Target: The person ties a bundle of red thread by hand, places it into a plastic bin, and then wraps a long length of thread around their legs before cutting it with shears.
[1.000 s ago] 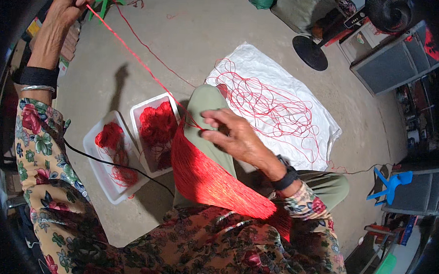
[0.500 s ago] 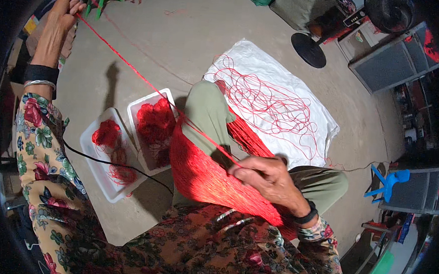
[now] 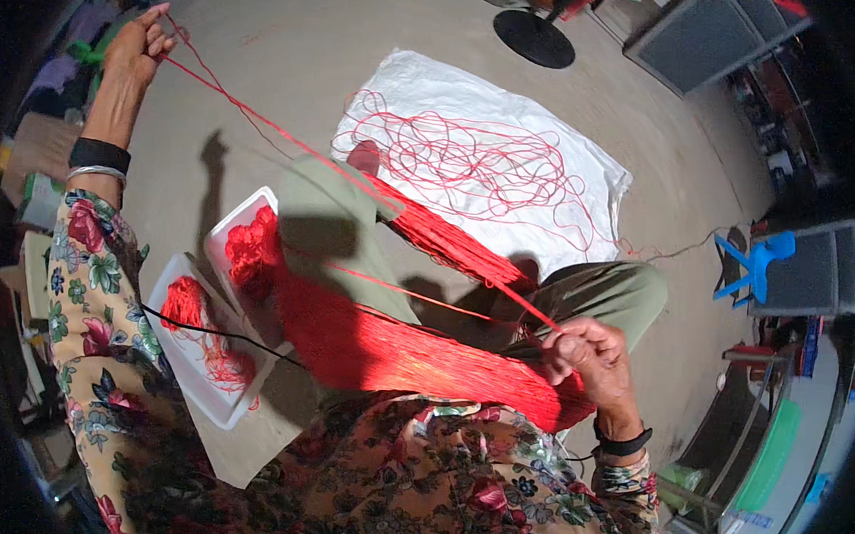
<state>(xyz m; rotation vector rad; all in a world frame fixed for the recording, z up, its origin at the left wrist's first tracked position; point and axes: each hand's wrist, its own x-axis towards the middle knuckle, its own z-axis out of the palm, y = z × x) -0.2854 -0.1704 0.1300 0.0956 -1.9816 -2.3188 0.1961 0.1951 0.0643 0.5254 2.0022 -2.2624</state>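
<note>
My left hand [image 3: 137,47] is raised at the far left, its fingers closed on red cord. A taut stretch of red cord [image 3: 289,136] slants from it to my right hand [image 3: 592,363], which pinches the cord at the lower right. A thinner loop hangs off the left fingertips and runs beside the taut stretch. Around my bent knees lies a thick red skein [image 3: 413,353], its near side across my lap and its far side behind the knees. Beyond them, loose loops of red cord [image 3: 472,163] spread over a white woven sack [image 3: 413,73].
Left of my knees stand two white plastic trays [image 3: 169,275] holding red cord bundles [image 3: 186,303]. A black cable [image 3: 221,332] crosses one. A fan base [image 3: 534,38] stands at the far side, a blue stool [image 3: 758,265] at the right near grey cabinets [image 3: 695,49].
My right hand has moved right, drawing the cord out across the knees. My left hand stays raised, with a thinner loop now showing below it. The whole view has shifted.
</note>
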